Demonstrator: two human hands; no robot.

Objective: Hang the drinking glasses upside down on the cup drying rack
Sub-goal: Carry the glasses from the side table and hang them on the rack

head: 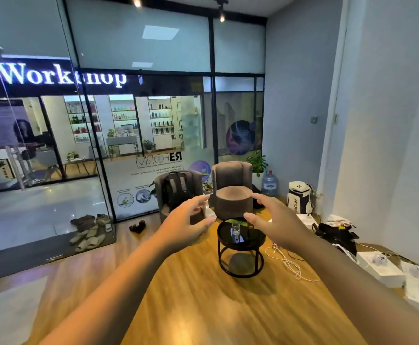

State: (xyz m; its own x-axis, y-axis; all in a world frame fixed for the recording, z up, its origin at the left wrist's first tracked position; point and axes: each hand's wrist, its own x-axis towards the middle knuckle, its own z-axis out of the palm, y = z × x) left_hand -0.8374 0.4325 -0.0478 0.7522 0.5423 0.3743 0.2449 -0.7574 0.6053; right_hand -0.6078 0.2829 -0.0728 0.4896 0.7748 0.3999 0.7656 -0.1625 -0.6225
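My left hand reaches forward at mid-frame, with a small pale, blurred drinking glass between its thumb and fingers. To the right, my right hand is stretched out, fingers spread, holding nothing. Below and between the hands stands a small round black table. A clear glass with a printed figure stands upright on its dark top. A small dark item is beside that glass, too small to identify. I cannot make out a cup drying rack.
Two grey armchairs stand behind the table, the left one holding a black backpack. White cables, boxes and bags lie along the right wall. A glass partition with shoes at its foot is on the left.
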